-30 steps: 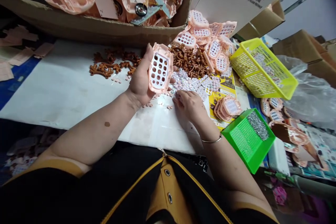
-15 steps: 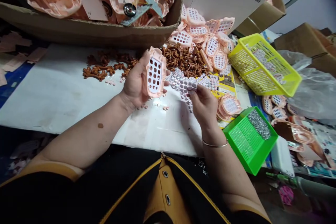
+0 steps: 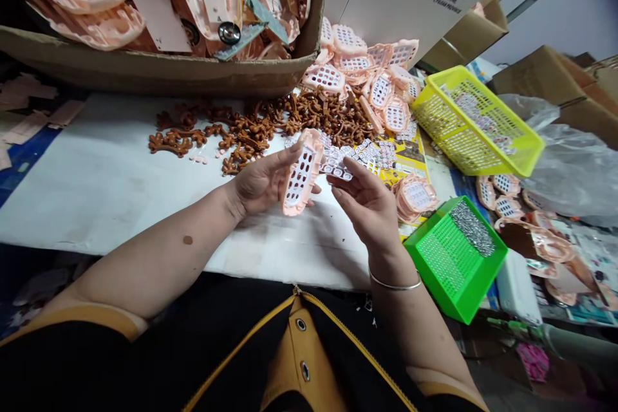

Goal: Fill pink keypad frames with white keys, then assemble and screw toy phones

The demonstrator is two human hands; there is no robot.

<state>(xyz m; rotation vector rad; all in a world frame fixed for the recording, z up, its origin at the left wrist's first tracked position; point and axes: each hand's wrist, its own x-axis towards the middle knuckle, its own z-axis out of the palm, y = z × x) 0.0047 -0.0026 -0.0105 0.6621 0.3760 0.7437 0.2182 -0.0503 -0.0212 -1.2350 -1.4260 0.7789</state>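
My left hand [image 3: 258, 185] is closed on a pink plastic shell [image 3: 301, 175], tilted on its side, with a white panel full of square holes. Just to the right, my right hand [image 3: 371, 209] pinches a small pad of pale keypad buttons [image 3: 338, 172] between thumb and fingers. The pad is close to the shell's right edge; whether they touch I cannot tell. Behind both hands lie a heap of brown bone-shaped plastic pieces [image 3: 251, 132] and more loose button pads [image 3: 383, 153].
A cardboard box [image 3: 159, 74] of pink housings stands at the back left. More pink shells [image 3: 355, 61] are piled behind. On the right are a yellow basket [image 3: 463, 135], a green basket [image 3: 434, 270] with small metal screws, and stacked shells [image 3: 416, 196].
My left hand has brought the shell lower and to the right, turning it more edge-on. The button pad in my right hand has come nearer the shell.
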